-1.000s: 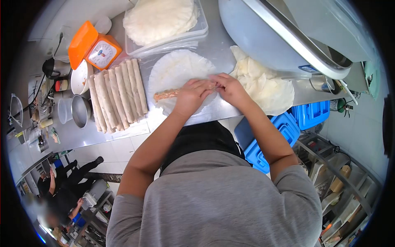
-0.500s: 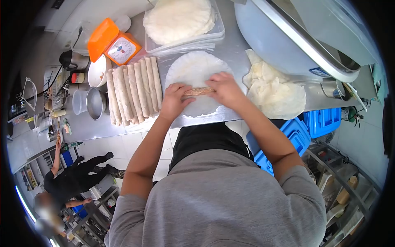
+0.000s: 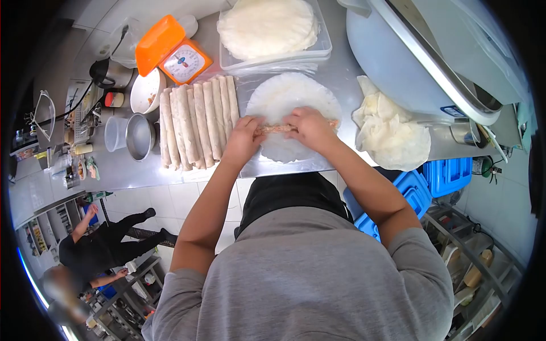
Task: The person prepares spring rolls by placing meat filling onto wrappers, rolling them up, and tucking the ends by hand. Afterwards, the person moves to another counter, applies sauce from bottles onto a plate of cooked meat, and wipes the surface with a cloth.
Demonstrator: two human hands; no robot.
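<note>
A round, thin white wrapper lies flat on the steel table in front of me. Across its middle runs a long strip of pinkish minced filling, its right end showing beyond my knuckles. My left hand has its fingers closed on the strip's left end. With bent fingers, my right hand presses the strip right of centre. Finished long white rolls lie side by side to the left. Right of the wrapper sits a crumpled heap of loose wrappers.
A stack of wrappers fills a clear tray behind. An orange scale, a white bowl and a metal bowl stand left. A large tub bounds the right. Another person is at lower left.
The filling strip now reaches farther right, past my right hand. The table's things have shifted slightly right in view. The other person's raised hand has moved back from the counter.
</note>
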